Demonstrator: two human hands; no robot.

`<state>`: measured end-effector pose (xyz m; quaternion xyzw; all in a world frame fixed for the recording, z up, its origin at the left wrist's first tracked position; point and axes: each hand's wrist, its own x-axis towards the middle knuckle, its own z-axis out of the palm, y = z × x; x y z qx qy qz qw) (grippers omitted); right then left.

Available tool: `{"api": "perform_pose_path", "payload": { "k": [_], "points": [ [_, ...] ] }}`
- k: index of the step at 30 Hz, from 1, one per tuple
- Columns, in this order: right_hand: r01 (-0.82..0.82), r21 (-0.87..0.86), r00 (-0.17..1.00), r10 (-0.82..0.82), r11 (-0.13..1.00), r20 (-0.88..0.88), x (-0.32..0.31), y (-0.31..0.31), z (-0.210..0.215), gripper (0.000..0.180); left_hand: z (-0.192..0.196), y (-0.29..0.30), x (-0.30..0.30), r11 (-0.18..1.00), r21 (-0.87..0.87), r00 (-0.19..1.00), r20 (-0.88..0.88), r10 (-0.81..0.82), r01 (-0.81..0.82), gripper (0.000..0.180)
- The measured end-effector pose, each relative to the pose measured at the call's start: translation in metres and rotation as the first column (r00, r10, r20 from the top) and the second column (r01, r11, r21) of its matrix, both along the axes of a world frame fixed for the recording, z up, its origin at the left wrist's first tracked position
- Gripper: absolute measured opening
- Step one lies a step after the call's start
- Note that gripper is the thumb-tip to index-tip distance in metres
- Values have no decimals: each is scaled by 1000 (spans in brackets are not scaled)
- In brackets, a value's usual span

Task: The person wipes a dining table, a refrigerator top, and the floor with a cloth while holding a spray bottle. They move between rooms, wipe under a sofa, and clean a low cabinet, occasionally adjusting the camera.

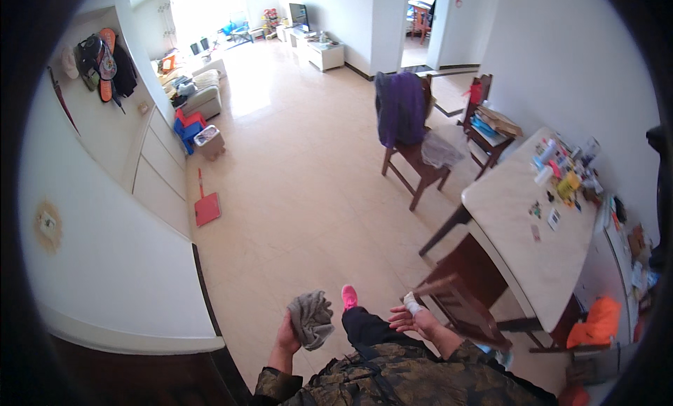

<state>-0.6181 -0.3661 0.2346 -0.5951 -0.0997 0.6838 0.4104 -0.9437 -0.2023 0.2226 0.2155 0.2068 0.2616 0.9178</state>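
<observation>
You are gripping a crumpled gray cloth point(312, 322) in your left hand point(286, 336), which is curling around the cloth's left side, some of its fingers hiding behind the folds. The cloth is hanging bunched over the pale floor point(294, 224), just left of the pink shoe point(349, 295) you are wearing. Your right hand point(415, 320) is spreading its fingers loosely, palm turning upward, and a white wrap point(411, 303) is covering one digit. That hand is sitting just beside the nearest wooden chair point(459, 301); the view is not showing clearly whether they are touching. Beyond this chair, the desk point(501, 196) is carrying a cluster of bottles point(550, 161) and small items toward its far right side. A purple garment point(403, 115) is draping over another chair point(413, 161), while a red dustpan point(207, 210) is lying well apart, near the left wall point(126, 266).
</observation>
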Motion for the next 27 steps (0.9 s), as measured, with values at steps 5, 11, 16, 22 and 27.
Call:
{"api": "perform_pose_path", "payload": {
  "k": [5,11,16,22,27],
  "points": [
    [10,15,1000,-10,1000,0,33,139,-7,80,-6,110,29,999,-40,999,-32,-18,17,80],
    [-48,8,995,47,999,86,78,276,0,78,-41,233,37,997,-31,994,-91,63,-66,78],
    [-9,-31,998,11,999,59,94,360,-10,68,-80,333,29,987,-112,936,-346,70,-115,77],
    [102,-106,990,-91,989,108,98,428,-41,65,-162,480,14,988,-141,975,-220,34,-67,67],
    [323,-349,946,-298,880,125,80,498,-52,72,-247,610,27,983,-177,867,-498,-40,-56,70]
  ]
}}
